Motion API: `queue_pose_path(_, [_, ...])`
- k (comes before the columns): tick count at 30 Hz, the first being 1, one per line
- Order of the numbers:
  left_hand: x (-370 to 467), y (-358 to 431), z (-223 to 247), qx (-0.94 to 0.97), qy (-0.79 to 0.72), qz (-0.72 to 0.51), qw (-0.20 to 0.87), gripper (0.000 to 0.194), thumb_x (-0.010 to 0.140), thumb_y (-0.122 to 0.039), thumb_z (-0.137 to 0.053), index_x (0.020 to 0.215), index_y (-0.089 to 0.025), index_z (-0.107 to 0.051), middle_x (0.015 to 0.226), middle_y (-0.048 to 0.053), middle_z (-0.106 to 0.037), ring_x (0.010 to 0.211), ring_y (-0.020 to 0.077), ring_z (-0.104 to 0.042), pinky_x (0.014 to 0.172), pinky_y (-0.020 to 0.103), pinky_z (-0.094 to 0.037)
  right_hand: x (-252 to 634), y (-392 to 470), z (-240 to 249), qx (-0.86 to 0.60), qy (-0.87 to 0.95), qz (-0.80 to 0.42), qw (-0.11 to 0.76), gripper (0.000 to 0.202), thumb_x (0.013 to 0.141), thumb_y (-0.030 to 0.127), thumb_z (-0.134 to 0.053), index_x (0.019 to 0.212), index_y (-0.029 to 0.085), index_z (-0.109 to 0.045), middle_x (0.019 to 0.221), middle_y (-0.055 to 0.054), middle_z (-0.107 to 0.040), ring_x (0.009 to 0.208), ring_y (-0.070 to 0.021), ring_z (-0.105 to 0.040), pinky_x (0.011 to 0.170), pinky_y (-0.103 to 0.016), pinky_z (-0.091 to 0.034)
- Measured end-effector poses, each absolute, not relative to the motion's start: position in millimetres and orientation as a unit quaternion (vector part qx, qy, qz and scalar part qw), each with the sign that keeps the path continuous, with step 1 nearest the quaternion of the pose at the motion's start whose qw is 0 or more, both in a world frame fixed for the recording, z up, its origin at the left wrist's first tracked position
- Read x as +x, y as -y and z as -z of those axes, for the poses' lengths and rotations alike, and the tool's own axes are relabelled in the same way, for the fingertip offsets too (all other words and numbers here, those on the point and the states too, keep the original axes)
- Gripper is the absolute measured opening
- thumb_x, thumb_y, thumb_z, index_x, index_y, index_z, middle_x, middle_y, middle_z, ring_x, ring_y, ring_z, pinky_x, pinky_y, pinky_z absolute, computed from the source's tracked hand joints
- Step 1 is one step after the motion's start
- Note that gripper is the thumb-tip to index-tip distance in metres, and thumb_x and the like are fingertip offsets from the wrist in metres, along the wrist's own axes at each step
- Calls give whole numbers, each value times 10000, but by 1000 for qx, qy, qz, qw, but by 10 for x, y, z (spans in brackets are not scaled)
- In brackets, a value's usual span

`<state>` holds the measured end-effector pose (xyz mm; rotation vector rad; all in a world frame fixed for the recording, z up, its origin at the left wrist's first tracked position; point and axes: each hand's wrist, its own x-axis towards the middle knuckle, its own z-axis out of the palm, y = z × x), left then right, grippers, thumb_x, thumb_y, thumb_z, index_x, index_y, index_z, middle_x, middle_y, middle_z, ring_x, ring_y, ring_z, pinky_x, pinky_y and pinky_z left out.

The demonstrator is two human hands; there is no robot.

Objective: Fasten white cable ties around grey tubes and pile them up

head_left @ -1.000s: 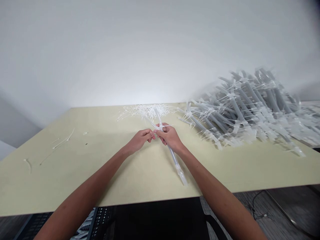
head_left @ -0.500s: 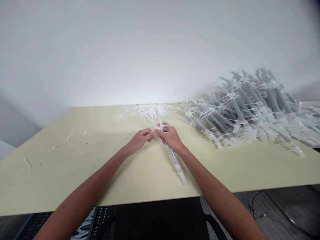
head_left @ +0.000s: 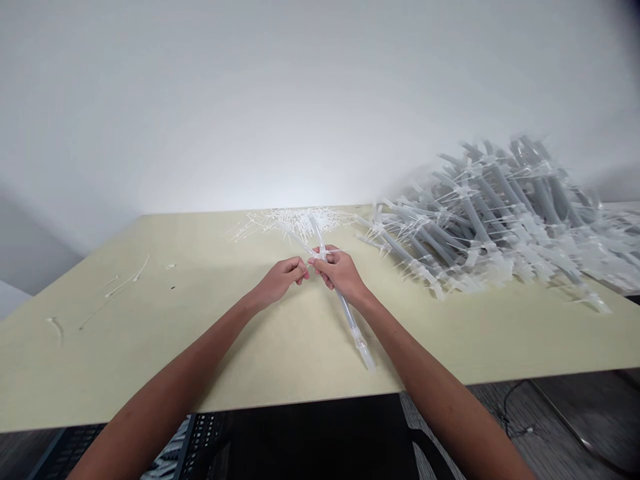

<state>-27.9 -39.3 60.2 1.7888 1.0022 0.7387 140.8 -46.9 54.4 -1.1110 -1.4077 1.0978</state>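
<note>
Translucent tubing (head_left: 346, 313) sits in the right hand (head_left: 339, 270), fingers closed around it near the fork (head_left: 321, 255). Just beside, the left hand (head_left: 284, 279) pinches its fingertips together (on what, unclear).

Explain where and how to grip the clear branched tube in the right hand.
Probably on the single stem of the clear branched tube, just below its fork, coming from the right, as the right hand does. The stem is slim and straight and slants toward the person, while beyond the fork two branches spread; the left hand sits close on the left.
</note>
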Motion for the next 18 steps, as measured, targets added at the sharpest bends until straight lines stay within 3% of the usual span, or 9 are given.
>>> queue_pose_path(9, [-270, 400, -597, 729, -399, -309, 463, 187, 799, -321, -383, 702, -179, -458, 696, -12, -506, 660, 120, -458, 667, 261, -362, 1414, 448, -520, -460, 580, -454, 496, 297, 673, 386, -639, 835, 148, -564, 592, 15, -514, 391, -61, -401, 291, -183, -310])
queue_pose_path(18, [-252, 399, -603, 742, -391, -301, 453, 114, 746, -262, -371, 663, -183, -374, 662, -12, -463, 626, 116, -417, 621, 259, -338, 1402, 432, -483, -469, 578, -438, 504, 289, 660, 428, -635, 682, 150, -558, 604, 14, -511, 379, -53, -392, 274, -188, -287])
